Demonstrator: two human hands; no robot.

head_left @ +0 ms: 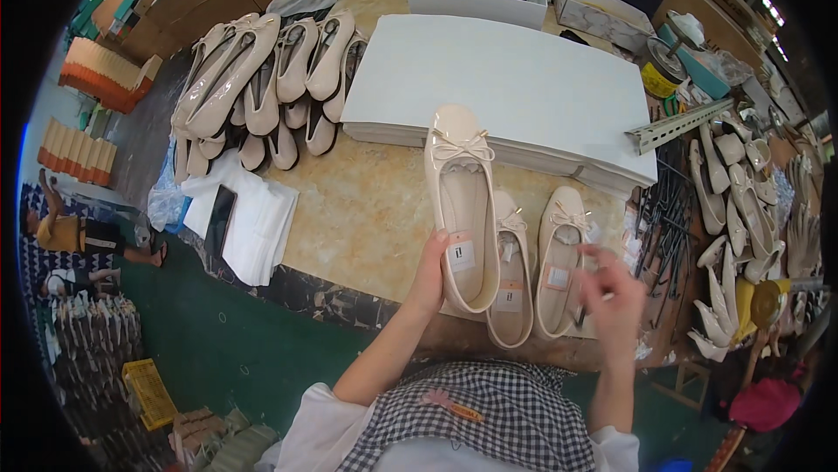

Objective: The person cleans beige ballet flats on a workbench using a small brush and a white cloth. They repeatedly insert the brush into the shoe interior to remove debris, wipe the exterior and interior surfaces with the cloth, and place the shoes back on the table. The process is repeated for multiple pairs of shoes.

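My left hand (429,273) is closed on the side of a beige patent ballet flat (439,194) with a bow on its toe, held above the table edge. A paper label is inside it. Two matching ballet flats lie beside it, a middle one (508,332) partly hidden by the held shoe and a right one (553,226); both have labels and crumpled stuffing in the toe. My right hand (614,291) is over the outer edge of the right-hand flat, its bent fingers blurred. Whether it touches that shoe or holds anything is unclear.
A tall stack of white sheets (506,71) stands behind the shoes. A pile of beige flats (223,79) is at the back left, near a phone (221,221) on white tissue paper (262,236). Thin dark rods (668,236) and more shoes (746,201) crowd the right.
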